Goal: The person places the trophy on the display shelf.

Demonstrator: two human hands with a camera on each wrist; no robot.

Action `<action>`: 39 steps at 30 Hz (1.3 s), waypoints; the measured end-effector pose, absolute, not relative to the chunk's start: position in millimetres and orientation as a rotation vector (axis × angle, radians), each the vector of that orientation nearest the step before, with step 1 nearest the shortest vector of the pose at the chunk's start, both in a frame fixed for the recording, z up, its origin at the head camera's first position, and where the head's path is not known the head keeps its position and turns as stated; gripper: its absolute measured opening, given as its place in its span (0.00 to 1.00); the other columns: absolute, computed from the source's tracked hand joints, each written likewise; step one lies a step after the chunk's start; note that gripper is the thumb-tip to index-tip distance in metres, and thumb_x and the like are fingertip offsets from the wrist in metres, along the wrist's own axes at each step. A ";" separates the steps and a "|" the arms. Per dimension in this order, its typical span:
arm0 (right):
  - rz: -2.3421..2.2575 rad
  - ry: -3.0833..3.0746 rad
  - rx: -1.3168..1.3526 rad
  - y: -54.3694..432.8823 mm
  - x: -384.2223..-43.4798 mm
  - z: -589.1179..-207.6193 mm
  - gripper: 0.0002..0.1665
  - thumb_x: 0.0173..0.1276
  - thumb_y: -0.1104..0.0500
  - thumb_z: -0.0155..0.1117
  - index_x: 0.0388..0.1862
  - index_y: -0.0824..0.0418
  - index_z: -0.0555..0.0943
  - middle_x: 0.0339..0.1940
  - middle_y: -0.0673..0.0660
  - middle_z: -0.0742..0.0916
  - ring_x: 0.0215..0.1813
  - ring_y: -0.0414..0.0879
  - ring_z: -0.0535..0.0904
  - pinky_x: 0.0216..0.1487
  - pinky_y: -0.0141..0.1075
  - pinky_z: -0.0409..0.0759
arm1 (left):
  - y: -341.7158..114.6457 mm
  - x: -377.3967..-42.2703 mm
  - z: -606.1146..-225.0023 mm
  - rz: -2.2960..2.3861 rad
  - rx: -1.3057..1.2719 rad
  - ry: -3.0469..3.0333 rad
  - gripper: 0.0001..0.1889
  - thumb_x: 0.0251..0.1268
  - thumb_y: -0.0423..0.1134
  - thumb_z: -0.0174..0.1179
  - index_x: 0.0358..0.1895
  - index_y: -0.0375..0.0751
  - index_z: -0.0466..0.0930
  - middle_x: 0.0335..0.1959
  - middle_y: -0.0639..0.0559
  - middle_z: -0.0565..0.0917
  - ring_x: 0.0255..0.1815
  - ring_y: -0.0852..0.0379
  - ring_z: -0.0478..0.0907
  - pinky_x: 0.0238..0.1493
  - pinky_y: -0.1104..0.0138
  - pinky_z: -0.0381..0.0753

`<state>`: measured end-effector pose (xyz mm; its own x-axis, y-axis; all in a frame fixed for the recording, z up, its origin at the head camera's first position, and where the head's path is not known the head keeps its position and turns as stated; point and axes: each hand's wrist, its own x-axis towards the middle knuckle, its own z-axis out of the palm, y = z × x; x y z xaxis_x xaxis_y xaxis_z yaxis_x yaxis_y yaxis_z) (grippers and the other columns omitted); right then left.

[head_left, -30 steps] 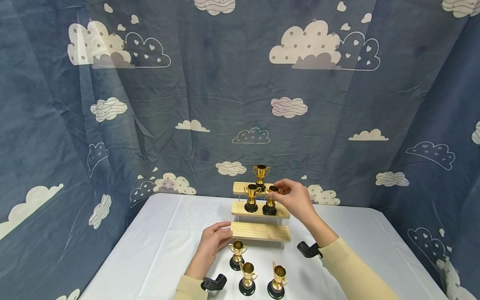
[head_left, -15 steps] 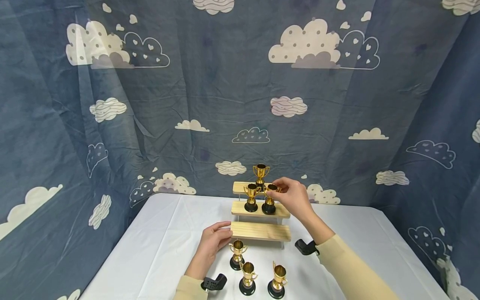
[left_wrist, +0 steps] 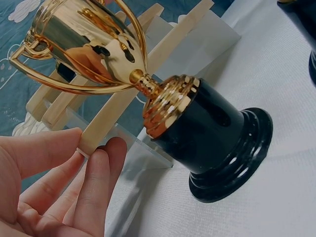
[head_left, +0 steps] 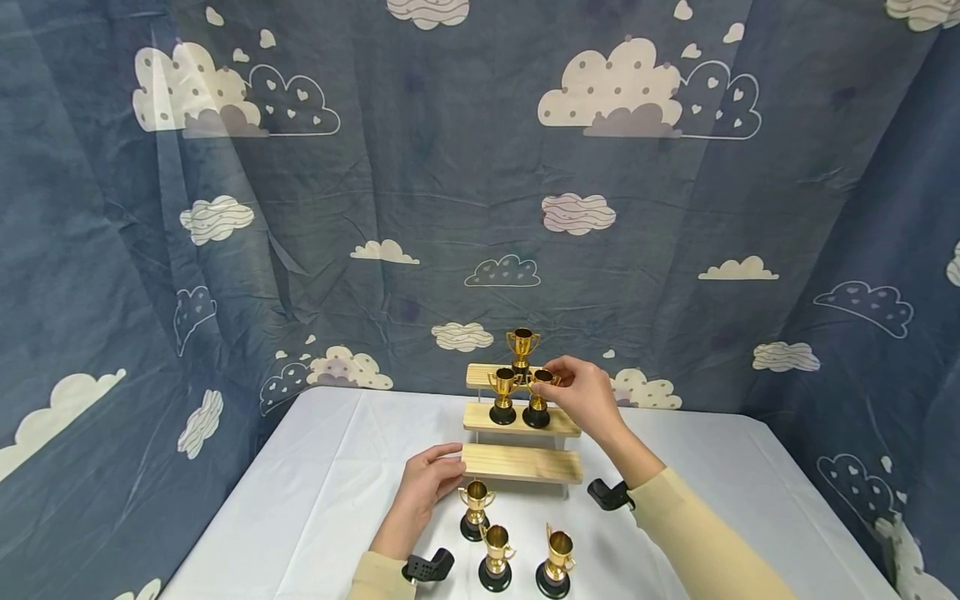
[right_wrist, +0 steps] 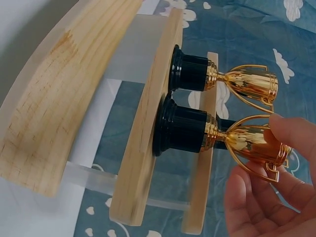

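Observation:
My right hand [head_left: 588, 396] pinches a small gold trophy [right_wrist: 247, 140] with a black base, by its cup. This trophy stands upright on the middle shelf [head_left: 562, 421] of a three-tier wooden display stand, close beside a second trophy [head_left: 503, 398]. In the right wrist view their bases nearly meet; whether they touch I cannot tell. My left hand [head_left: 422, 487] grips the left end of the bottom shelf [head_left: 521, 463] between thumb and fingers. Close to that hand, a trophy [left_wrist: 197, 128] stands on the table and fills much of the left wrist view.
Another trophy [head_left: 522, 343] stands on the top shelf [head_left: 480, 376]. Two more, a front trophy [head_left: 495, 560] and a right-hand trophy [head_left: 557, 567], stand on the white-covered table [head_left: 337, 500]. A cloud-patterned cloth [head_left: 465, 167] hangs behind and along the sides.
My right hand has shifted slightly left, sliding the pinched trophy along the middle shelf nearer to its neighbour. The left hand keeps its place on the bottom shelf.

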<state>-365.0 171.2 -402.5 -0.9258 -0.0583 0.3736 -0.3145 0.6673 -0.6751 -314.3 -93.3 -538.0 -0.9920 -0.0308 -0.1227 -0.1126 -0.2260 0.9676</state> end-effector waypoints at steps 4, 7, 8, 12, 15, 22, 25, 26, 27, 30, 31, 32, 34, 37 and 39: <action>1.124 -2.566 0.302 171.3 -365.1 -402.7 0.24 0.59 0.46 0.78 0.51 0.53 0.85 0.39 0.50 0.87 0.39 0.45 0.81 0.40 0.43 0.81 | -92.9 -313.8 -537.1 2.415 -0.177 1.920 0.26 0.57 0.28 0.69 0.62 0.31 0.79 0.40 0.46 0.88 0.41 0.56 0.86 0.52 0.59 0.85; 1.127 -2.568 0.297 171.6 -365.6 -402.8 0.24 0.59 0.45 0.78 0.51 0.53 0.85 0.39 0.50 0.87 0.39 0.46 0.81 0.40 0.44 0.81 | -92.6 -314.2 -536.9 2.416 -0.177 1.917 0.26 0.57 0.28 0.69 0.61 0.31 0.79 0.40 0.46 0.88 0.41 0.56 0.86 0.51 0.60 0.85; 1.125 -2.569 0.296 171.6 -365.8 -402.9 0.24 0.59 0.45 0.78 0.51 0.53 0.85 0.39 0.50 0.87 0.39 0.46 0.81 0.40 0.43 0.81 | -92.5 -314.4 -537.0 2.417 -0.178 1.914 0.26 0.56 0.28 0.69 0.61 0.31 0.79 0.40 0.46 0.88 0.41 0.56 0.86 0.50 0.60 0.85; 1.123 -2.568 0.294 171.3 -366.6 -403.7 0.23 0.59 0.45 0.78 0.50 0.53 0.85 0.38 0.49 0.87 0.39 0.45 0.81 0.39 0.43 0.81 | -92.6 -314.6 -537.2 2.423 -0.180 1.909 0.25 0.56 0.27 0.69 0.60 0.32 0.80 0.39 0.46 0.88 0.40 0.56 0.86 0.49 0.61 0.86; 1.118 -2.563 0.304 170.3 -367.2 -404.4 0.24 0.59 0.46 0.78 0.51 0.53 0.85 0.38 0.50 0.87 0.38 0.45 0.81 0.39 0.43 0.81 | -93.0 -314.5 -537.8 2.422 -0.181 1.915 0.25 0.56 0.27 0.69 0.60 0.32 0.80 0.39 0.46 0.88 0.40 0.56 0.86 0.49 0.61 0.86; 1.121 -2.548 0.304 167.7 -365.4 -404.6 0.25 0.58 0.45 0.79 0.51 0.54 0.85 0.37 0.49 0.88 0.37 0.45 0.81 0.39 0.43 0.81 | -93.2 -314.5 -538.2 2.422 -0.170 1.911 0.26 0.56 0.28 0.69 0.61 0.31 0.80 0.39 0.46 0.88 0.41 0.56 0.86 0.49 0.61 0.86; 1.122 -2.544 0.302 167.3 -364.4 -404.9 0.25 0.59 0.45 0.78 0.51 0.55 0.85 0.38 0.50 0.88 0.38 0.45 0.81 0.39 0.44 0.81 | -93.2 -314.4 -538.3 2.421 -0.168 1.909 0.26 0.56 0.28 0.69 0.60 0.31 0.80 0.39 0.46 0.88 0.40 0.55 0.86 0.49 0.61 0.86; 1.121 -2.542 0.299 167.1 -364.4 -405.1 0.25 0.58 0.45 0.78 0.52 0.55 0.85 0.39 0.50 0.88 0.38 0.45 0.81 0.40 0.44 0.81 | -93.2 -314.4 -538.2 2.421 -0.168 1.910 0.26 0.56 0.28 0.69 0.61 0.31 0.79 0.40 0.46 0.88 0.40 0.55 0.86 0.49 0.61 0.86; 1.119 -2.542 0.295 167.0 -364.5 -405.2 0.25 0.58 0.45 0.78 0.52 0.55 0.85 0.39 0.50 0.88 0.38 0.45 0.81 0.40 0.44 0.81 | -93.3 -314.5 -538.3 2.420 -0.167 1.911 0.26 0.56 0.28 0.69 0.61 0.31 0.80 0.40 0.46 0.88 0.41 0.55 0.86 0.48 0.61 0.86; 1.109 -2.541 0.283 166.3 -365.3 -405.5 0.25 0.58 0.45 0.79 0.51 0.54 0.85 0.39 0.50 0.88 0.38 0.45 0.81 0.40 0.44 0.81 | -93.5 -314.6 -538.5 2.419 -0.166 1.914 0.26 0.56 0.28 0.69 0.61 0.31 0.80 0.40 0.46 0.88 0.41 0.55 0.86 0.48 0.62 0.86; 1.104 -2.542 0.281 166.0 -365.5 -405.7 0.25 0.58 0.45 0.79 0.51 0.54 0.85 0.38 0.50 0.88 0.38 0.45 0.81 0.40 0.44 0.81 | -93.6 -314.6 -538.4 2.421 -0.166 1.912 0.26 0.56 0.28 0.69 0.60 0.31 0.80 0.40 0.46 0.88 0.41 0.55 0.86 0.48 0.62 0.86; 1.097 -2.542 0.282 165.9 -365.8 -406.1 0.26 0.58 0.45 0.79 0.51 0.54 0.85 0.38 0.50 0.88 0.38 0.45 0.81 0.39 0.44 0.81 | -93.6 -314.6 -538.3 2.422 -0.166 1.912 0.25 0.56 0.28 0.69 0.60 0.31 0.80 0.40 0.45 0.88 0.41 0.55 0.86 0.48 0.62 0.86; 1.097 -2.543 0.283 166.0 -366.6 -407.1 0.26 0.58 0.45 0.79 0.53 0.53 0.85 0.36 0.49 0.88 0.37 0.45 0.82 0.39 0.44 0.81 | -93.6 -314.6 -538.2 2.426 -0.163 1.909 0.25 0.56 0.27 0.69 0.60 0.31 0.80 0.40 0.45 0.88 0.41 0.55 0.86 0.48 0.62 0.86; 1.103 -2.544 0.287 166.2 -367.4 -408.5 0.27 0.58 0.46 0.79 0.54 0.52 0.84 0.35 0.48 0.87 0.37 0.44 0.82 0.39 0.43 0.81 | -93.6 -314.5 -537.8 2.431 -0.163 1.903 0.25 0.56 0.27 0.69 0.60 0.31 0.80 0.40 0.45 0.88 0.41 0.55 0.86 0.48 0.62 0.86; 1.103 -2.545 0.285 166.1 -367.6 -409.2 0.27 0.58 0.46 0.79 0.54 0.52 0.84 0.35 0.48 0.87 0.37 0.44 0.82 0.38 0.43 0.81 | -93.7 -314.6 -537.7 2.428 -0.164 1.905 0.25 0.56 0.27 0.69 0.60 0.31 0.80 0.40 0.45 0.88 0.41 0.55 0.86 0.48 0.62 0.86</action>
<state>-367.6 166.1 -409.2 -0.9179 -0.0443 0.3942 -0.3179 0.6765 -0.6643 -314.6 -93.7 -537.7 -0.9931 -0.0253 -0.1147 -0.1054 -0.2392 0.9652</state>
